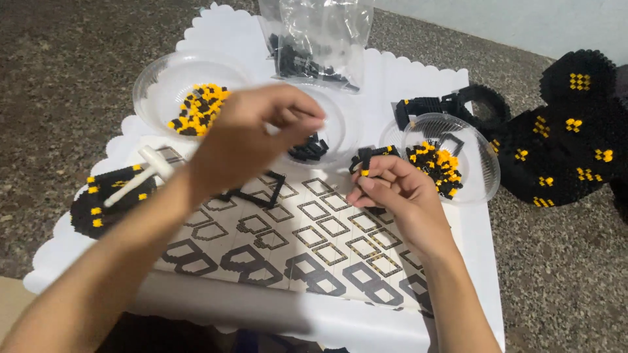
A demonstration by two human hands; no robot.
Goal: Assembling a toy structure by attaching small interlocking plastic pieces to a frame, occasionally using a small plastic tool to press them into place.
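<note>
My right hand (392, 186) grips a small black brick frame (369, 157) with a yellow piece on it, held just above a printed instruction sheet (307, 235). My left hand (252, 137) is raised over the sheet with thumb and fingertips pinched together near a clear bowl holding black bricks (311, 149); any piece between the fingers is too small and blurred to make out. A clear bowl of yellow and black bricks (196, 108) sits behind my left hand. Another such bowl (445, 167) stands just right of my right hand.
A white scalloped tray (405, 72) carries everything on a speckled stone floor. A black-and-yellow built piece with a white tool on it (111, 196) lies at the left. Clear plastic bags (320, 39) sit at the back. A large black brick model (569, 137) rests at the right.
</note>
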